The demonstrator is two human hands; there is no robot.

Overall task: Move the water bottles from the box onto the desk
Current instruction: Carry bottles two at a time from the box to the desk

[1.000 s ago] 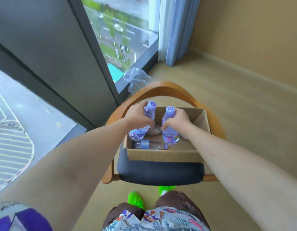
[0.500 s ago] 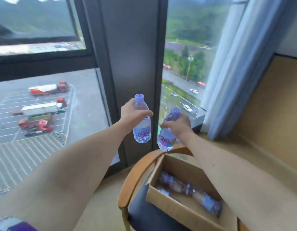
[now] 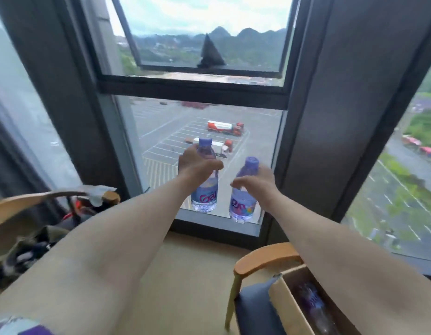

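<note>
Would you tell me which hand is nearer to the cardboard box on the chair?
Right. The right hand holds its bottle above the box; the left hand is further left.

- Lower right of the frame, a wooden chair [image 3: 262,258] with a dark blue seat stands on the tan floor [image 3: 185,274].
- A cardboard box [image 3: 290,308] sits on that seat, bottles [image 3: 313,303] lying blurred inside it.
- At left, a second wooden chair [image 3: 18,201] carries a heap of dark belongings [image 3: 37,240].
</note>
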